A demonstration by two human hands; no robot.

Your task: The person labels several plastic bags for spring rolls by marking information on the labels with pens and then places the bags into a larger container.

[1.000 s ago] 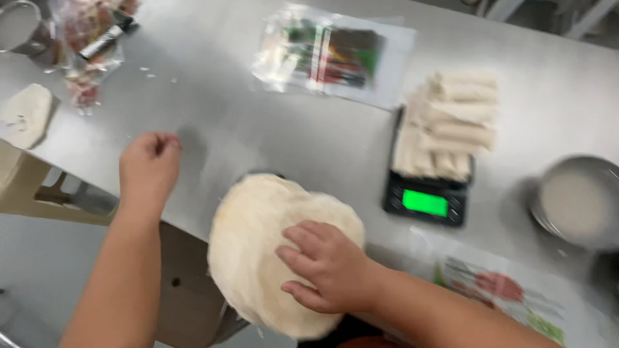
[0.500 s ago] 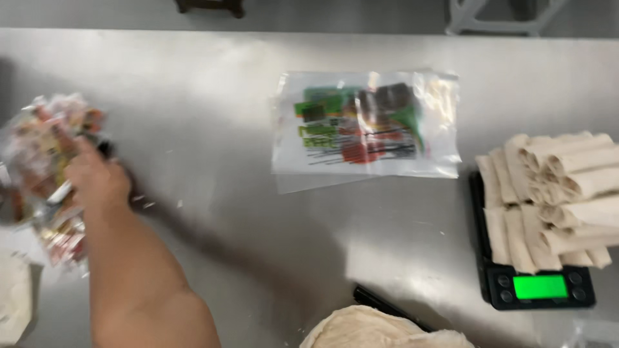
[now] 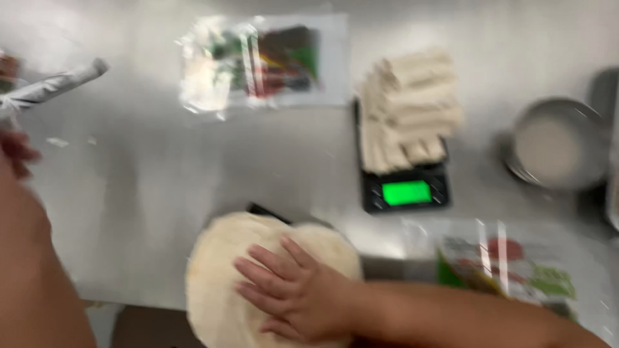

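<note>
My right hand (image 3: 293, 299) lies flat, fingers spread, on a stack of pale round flatbreads (image 3: 216, 277) at the near edge of the steel table (image 3: 129, 193). My left hand (image 3: 16, 151) shows only at the far left edge, fingers curled, with its forearm running down the left side. Just above it a long grey rolled packet (image 3: 61, 82) slants up to the right. Blur hides whether the hand grips it.
A black scale with a green display (image 3: 406, 193) carries a pile of rolled wraps (image 3: 409, 103). A clear bag with colourful print (image 3: 271, 61) lies behind. A metal bowl of pale liquid (image 3: 558, 145) stands at the right, a printed bag (image 3: 509, 264) near right.
My left hand has drawn back from the bag of packets at the far left toward me, and the grey packet now shows above it. My right hand has stayed on the flatbreads.
</note>
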